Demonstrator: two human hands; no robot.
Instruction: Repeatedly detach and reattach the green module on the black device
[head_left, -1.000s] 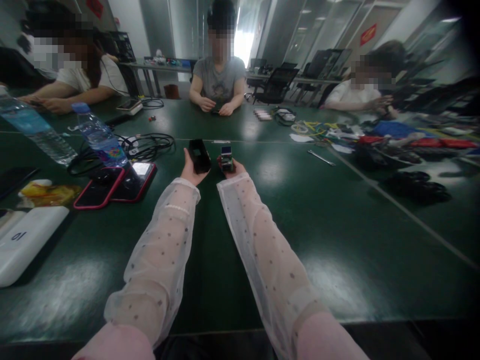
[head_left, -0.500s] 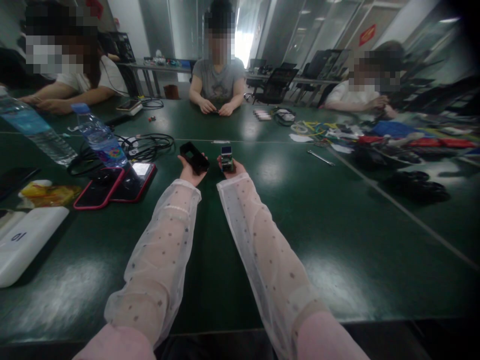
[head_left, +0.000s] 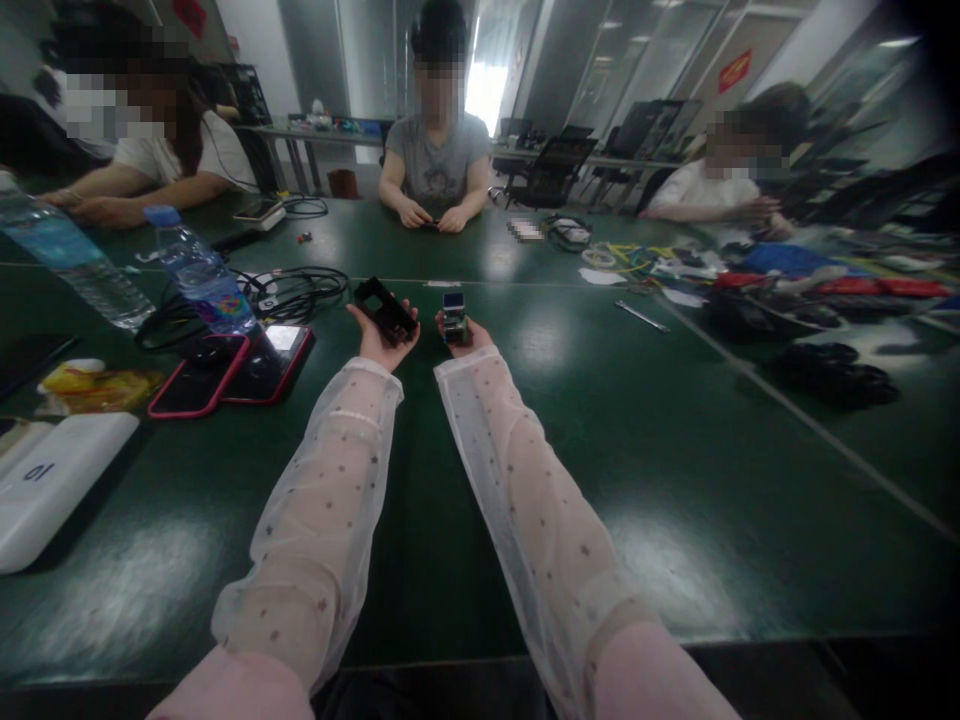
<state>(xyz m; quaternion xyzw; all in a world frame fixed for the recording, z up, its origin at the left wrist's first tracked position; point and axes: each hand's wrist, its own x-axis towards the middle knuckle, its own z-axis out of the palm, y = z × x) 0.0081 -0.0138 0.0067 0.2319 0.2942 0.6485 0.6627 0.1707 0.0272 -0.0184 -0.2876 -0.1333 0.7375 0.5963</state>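
Observation:
A black plastic housing with a rectangular opening (head_left: 384, 308) rests in my left hand (head_left: 382, 345), palm up, with thumb and fingers round its sides. Just to the right, my right hand (head_left: 471, 338) grips a small electronic module (head_left: 454, 318) with a little screen at its top and a circuit board below. The two parts are apart, both held above the green table (head_left: 570, 480). Finer details of the module are too small to make out.
Left of my hands lie two red-edged phones (head_left: 262, 370), coiled black cables (head_left: 300, 290), a bottle (head_left: 199, 275) and a white power-bank-like box (head_left: 60, 490). A wrench (head_left: 641, 316) and heaped cables (head_left: 637, 258) are on the right. Several people sit around the table.
My left hand has tilted the black housing slightly and shifted it a little to the left, its thumb moving outward. My right hand with the module has barely moved.

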